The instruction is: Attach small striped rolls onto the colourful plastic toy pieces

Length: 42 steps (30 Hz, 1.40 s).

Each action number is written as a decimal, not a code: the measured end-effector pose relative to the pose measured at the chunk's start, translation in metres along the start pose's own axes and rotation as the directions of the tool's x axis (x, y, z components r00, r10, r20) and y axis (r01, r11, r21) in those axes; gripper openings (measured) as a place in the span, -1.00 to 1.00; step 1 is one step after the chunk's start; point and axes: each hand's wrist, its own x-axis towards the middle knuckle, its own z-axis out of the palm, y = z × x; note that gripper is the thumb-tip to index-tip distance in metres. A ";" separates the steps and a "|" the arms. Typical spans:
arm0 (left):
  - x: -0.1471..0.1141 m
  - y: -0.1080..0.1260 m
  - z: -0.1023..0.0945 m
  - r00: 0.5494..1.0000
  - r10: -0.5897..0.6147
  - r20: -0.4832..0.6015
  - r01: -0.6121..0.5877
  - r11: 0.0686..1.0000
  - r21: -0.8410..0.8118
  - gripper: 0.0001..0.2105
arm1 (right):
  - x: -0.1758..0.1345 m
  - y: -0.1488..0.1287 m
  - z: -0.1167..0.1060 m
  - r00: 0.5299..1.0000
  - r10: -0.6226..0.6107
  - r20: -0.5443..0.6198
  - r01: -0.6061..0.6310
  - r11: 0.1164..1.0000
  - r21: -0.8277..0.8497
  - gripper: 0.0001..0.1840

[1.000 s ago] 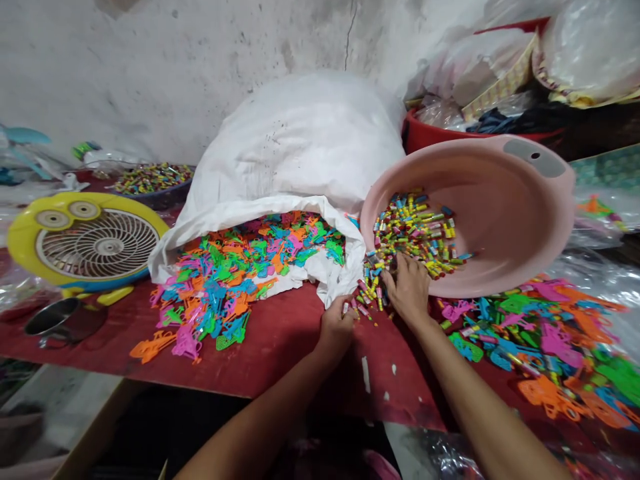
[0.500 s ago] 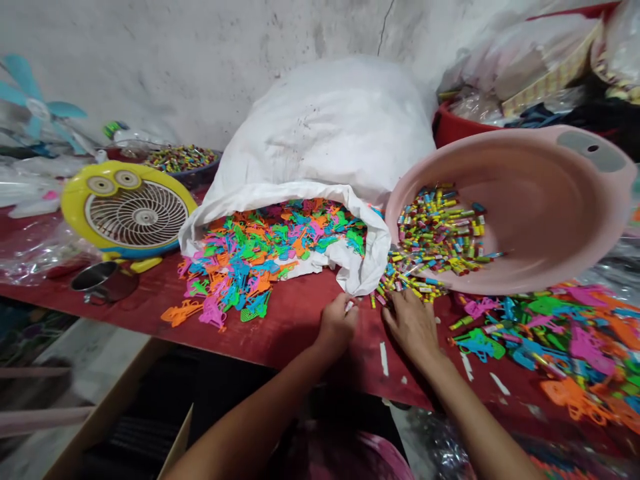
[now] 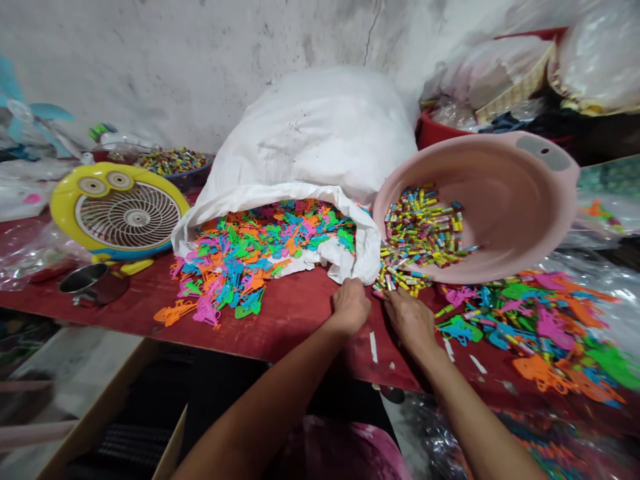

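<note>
Resting with fingers curled under, left hand [image 3: 351, 305] sits on red table [image 3: 280, 320] just near white sack [image 3: 310, 147]; whether anything is pinched cannot be told. Right hand [image 3: 411, 319], fingers together and flat, touches spilled small coloured tubes [image 3: 397, 280] at lip of tilted pink basin [image 3: 500, 200], apparently tipped so contents slide within reach. Loose plastic toys [image 3: 540, 327] crowd right side; sack mouth spills more. Far left: yellow fan [image 3: 120, 213], metal cup [image 3: 93, 283].

Both hands on red table [image 3: 280, 320]: left hand [image 3: 351, 305] at white sack [image 3: 310, 147], right hand [image 3: 410, 319] by small tubes [image 3: 400, 280].
</note>
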 end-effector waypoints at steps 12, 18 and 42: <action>-0.023 -0.014 0.021 0.990 -0.113 -0.081 -0.038 0.345 -0.938 -0.80 | -0.032 -0.009 0.004 0.941 0.289 -0.175 -0.085 0.705 0.704 -0.62; -0.033 0.001 0.020 0.986 -0.080 0.149 0.128 -0.217 -0.968 -0.59 | -0.035 -0.056 0.005 0.938 0.248 -0.242 -0.025 0.746 0.666 -0.61; -0.022 -0.024 0.013 0.984 -0.103 0.145 0.165 0.224 -0.961 -0.68 | -0.013 -0.004 0.002 0.999 0.034 0.018 -0.037 0.959 0.281 -0.82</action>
